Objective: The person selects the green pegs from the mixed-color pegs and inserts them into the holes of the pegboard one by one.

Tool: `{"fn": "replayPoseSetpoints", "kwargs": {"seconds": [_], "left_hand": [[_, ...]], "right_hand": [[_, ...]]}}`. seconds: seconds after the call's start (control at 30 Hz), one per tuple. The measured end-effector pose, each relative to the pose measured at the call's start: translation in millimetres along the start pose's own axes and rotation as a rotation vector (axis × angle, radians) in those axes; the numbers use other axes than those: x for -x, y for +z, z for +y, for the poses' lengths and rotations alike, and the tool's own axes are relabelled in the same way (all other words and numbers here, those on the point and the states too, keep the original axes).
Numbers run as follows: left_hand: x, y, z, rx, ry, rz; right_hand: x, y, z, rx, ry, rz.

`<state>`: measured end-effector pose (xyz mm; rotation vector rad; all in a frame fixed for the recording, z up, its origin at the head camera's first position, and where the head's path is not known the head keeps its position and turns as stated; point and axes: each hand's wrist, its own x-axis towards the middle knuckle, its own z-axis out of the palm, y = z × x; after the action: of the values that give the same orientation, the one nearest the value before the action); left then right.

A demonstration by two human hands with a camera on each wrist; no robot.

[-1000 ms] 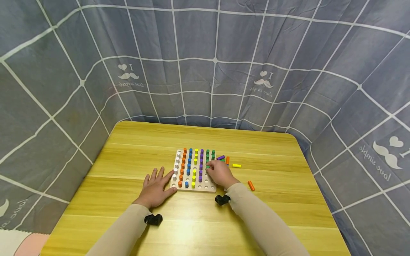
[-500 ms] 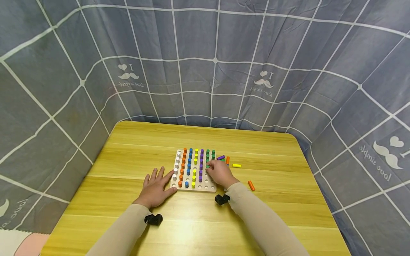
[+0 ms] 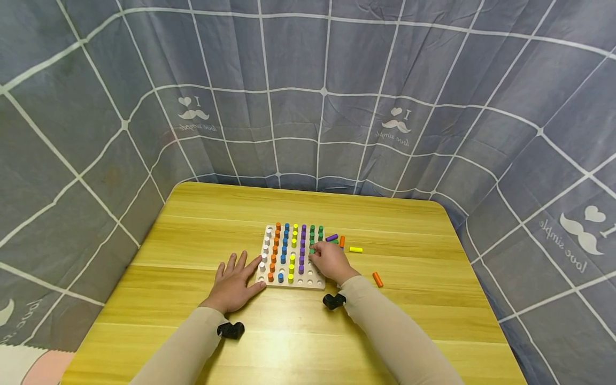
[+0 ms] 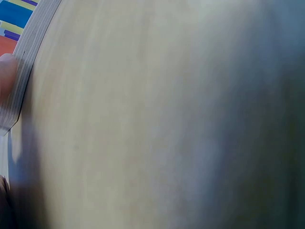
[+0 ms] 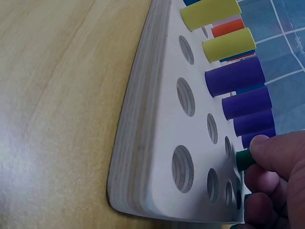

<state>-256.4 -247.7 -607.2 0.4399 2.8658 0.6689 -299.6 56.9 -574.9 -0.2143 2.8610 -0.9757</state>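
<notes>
Wooden table (image 3: 394, 321), grey checked curtain behind. Right hand (image 3: 332, 262) pinches green peg (image 5: 243, 159) over pegboard (image 3: 269, 235) hole. Peg likely light, rigid, smooth; best gripped at top. Left hand (image 3: 233, 283) flat, fingers spread, steadying board edge.

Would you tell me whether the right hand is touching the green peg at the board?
Touching: in the right wrist view, the right hand pinches the green peg with its fingertips over the pegboard.
</notes>
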Motion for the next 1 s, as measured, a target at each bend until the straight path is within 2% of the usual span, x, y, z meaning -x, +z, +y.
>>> {"fn": "replayPoseSetpoints", "kwargs": {"seconds": [0.5,0.8,1.0], "left_hand": [[-0.4,0.7,-1.3,-0.003,-0.003,-0.006],[0.1,0.8,-1.3,0.005,0.000,0.005],[-0.4,2.2,-2.3,0.001,0.002,0.005]], "right_hand": [[2,-5,1,-0.020,0.023,0.010],[3,-14,2,-0.118,0.025,0.016],[-1,-25,7,-0.100,0.021,0.097]]}}
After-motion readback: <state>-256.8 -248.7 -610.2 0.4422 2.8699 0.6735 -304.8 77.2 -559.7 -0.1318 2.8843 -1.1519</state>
